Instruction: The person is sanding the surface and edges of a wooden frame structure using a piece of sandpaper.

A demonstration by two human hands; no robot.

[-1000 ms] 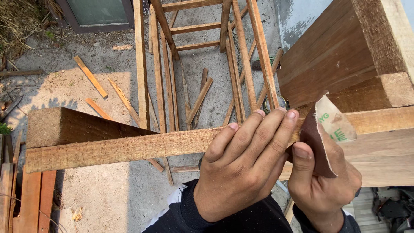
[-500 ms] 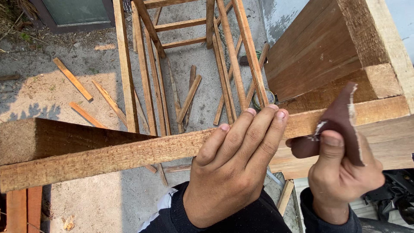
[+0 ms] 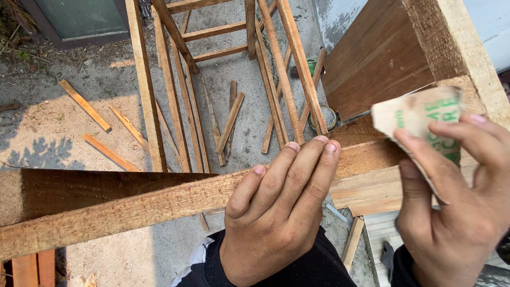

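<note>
**Fingers pin the rail; abrasive sheet held clear**

Fingers (image 3: 297,175) of the left hand (image 3: 276,218) lie curled over the top edge of a long wooden rail (image 3: 122,212) that runs from the lower left of the frame toward the right. The grip is closed down onto the wood, seemingly to steady the rail.

The right hand (image 3: 457,212), at the right edge of the frame, pinches a folded piece of sandpaper (image 3: 419,114) between thumb and fingers. The sheet's pale printed backing faces the camera and it is held off the wood, above the rail's right end, touching nothing else.

The rail meets a larger timber panel (image 3: 372,69) in the upper right, which appears to support it.

On the concrete ground (image 3: 85,122) below lie a slatted wooden frame (image 3: 175,79) at upper centre, loose offcuts (image 3: 85,105) at upper left, and a small round tin (image 3: 325,118) just beside the panel.
</note>
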